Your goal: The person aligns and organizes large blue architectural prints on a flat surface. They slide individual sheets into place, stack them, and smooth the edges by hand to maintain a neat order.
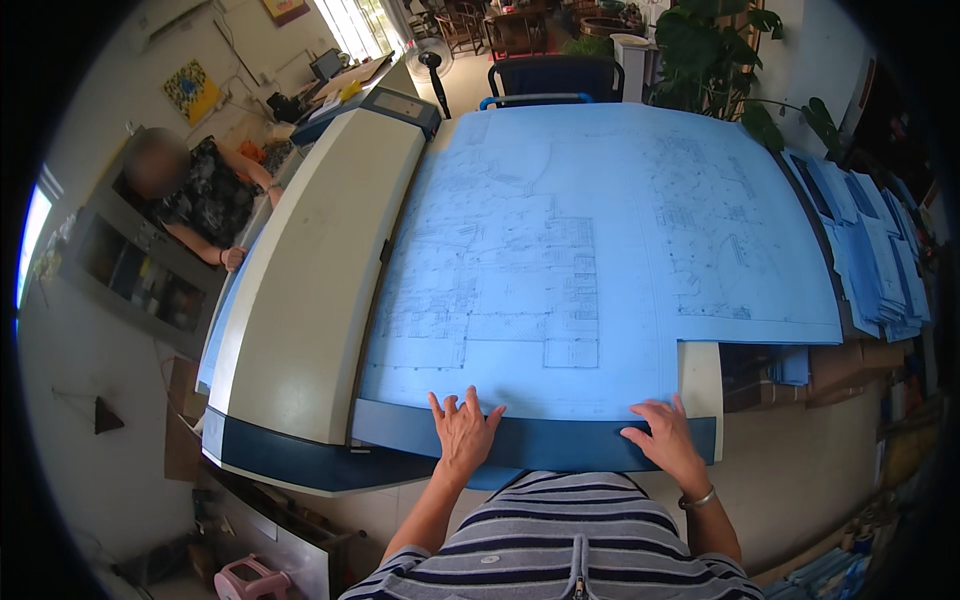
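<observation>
A big blue drawing sheet with thin dark line plans lies spread over the bed of a wide-format plan machine. At the near edge of the bed, my left hand rests across the dark blue front strip, fingers spread and tips by the sheet's near border. My right hand lies on the same strip farther right, its fingers apart near the sheet's lower right corner. Neither hand grips anything. The sheet's right part ends higher, in a stepped edge, with a cream piece of the bed showing below it.
Beyond the machine's cream cover, another person stands at the left with a hand near the blue paper on that side. Stacks of folded blue sheets sit at the right above cardboard boxes. A dark chair stands behind the bed.
</observation>
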`<state>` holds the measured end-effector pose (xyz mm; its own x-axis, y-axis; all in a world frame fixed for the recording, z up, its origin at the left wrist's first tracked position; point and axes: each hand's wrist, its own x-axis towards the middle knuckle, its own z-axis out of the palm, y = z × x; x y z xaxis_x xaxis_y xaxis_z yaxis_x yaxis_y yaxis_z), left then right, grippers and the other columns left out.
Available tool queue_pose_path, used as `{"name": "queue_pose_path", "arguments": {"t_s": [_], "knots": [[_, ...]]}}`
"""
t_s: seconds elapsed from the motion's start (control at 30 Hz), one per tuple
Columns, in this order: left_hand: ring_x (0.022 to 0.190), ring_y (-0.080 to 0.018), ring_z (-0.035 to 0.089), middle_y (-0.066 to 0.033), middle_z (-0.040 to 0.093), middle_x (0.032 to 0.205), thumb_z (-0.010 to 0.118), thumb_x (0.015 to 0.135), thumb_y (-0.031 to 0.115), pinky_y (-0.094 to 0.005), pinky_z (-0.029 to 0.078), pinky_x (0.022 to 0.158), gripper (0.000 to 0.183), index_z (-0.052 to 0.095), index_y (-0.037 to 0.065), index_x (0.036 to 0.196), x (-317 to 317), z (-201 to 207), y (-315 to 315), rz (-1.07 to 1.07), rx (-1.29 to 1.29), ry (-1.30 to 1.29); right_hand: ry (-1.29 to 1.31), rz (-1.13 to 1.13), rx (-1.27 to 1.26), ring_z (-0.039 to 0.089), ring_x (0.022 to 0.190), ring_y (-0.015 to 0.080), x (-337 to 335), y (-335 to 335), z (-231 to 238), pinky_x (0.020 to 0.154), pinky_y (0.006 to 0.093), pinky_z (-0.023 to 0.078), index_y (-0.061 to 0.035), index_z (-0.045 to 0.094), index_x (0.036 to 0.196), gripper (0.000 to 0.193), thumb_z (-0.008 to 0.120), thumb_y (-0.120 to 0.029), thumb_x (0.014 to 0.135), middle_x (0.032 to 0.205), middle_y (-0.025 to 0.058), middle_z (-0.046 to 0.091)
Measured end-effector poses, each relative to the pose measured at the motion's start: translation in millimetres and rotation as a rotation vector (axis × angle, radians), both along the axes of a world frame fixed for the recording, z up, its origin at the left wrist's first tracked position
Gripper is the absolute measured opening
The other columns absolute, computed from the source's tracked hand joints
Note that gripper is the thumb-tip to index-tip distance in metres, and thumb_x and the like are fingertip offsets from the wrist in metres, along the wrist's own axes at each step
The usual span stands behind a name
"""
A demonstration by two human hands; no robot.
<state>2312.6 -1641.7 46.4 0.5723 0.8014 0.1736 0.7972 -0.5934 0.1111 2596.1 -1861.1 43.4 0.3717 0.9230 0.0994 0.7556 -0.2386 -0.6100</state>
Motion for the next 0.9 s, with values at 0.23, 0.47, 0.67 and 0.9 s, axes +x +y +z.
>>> {"name": "queue_pose_path", "arguments": {"t_s": [0.23, 0.47, 0.67, 0.9], "knots": [[0.116, -0.0417, 0.056, -0.0180, 0.072, 0.097, 0.064, 0.094, 0.048, -0.0675, 0.015, 0.116, 0.068, 0.053, -0.008, 0.131, 35.7, 14.4, -20.4, 0.275, -0.051, 0.183, -0.039, -0.109, 0.051, 0.058, 0.121, 0.0346, 61.6, -45.9, -11.3, 0.114, 0.0622, 0.029, -0.0067, 0.063, 0.122, 0.048, 0.078, -0.032, 0.085, 0.121, 0.0157, 0.067], [0.120, -0.0421, 0.055, -0.0183, 0.070, 0.103, 0.069, 0.092, 0.043, -0.0666, 0.021, 0.115, 0.064, 0.054, -0.003, 0.134, 95.4, -28.7, -68.5, -0.190, 0.127, -0.149, -0.233, -0.272, 0.151, 0.041, 0.136, 0.0438, 98.1, -78.7, -45.0, 0.117, 0.0626, 0.024, -0.0033, 0.047, 0.140, 0.063, 0.073, -0.029, 0.089, 0.147, 0.0223, 0.046], [0.117, -0.0401, 0.056, -0.0169, 0.070, 0.099, 0.070, 0.090, 0.041, -0.0661, 0.023, 0.115, 0.061, 0.057, -0.003, 0.130, 111.4, -44.2, -83.0, -0.207, 0.029, -0.108, -0.254, -0.284, 0.190, 0.043, 0.136, 0.0428, 108.9, -79.2, -62.4, 0.117, 0.0605, 0.026, -0.0037, 0.047, 0.139, 0.063, 0.073, -0.030, 0.088, 0.146, 0.0226, 0.047], [0.117, -0.0421, 0.054, -0.0177, 0.070, 0.098, 0.068, 0.092, 0.043, -0.0675, 0.019, 0.115, 0.061, 0.056, -0.005, 0.129, 116.2, -58.9, -64.0, -0.036, 0.049, -0.037, -0.262, -0.308, 0.170, 0.049, 0.132, 0.0381, 130.7, -78.7, -93.7, 0.117, 0.0588, 0.027, -0.0042, 0.050, 0.137, 0.062, 0.075, -0.029, 0.086, 0.143, 0.0196, 0.052]]}}
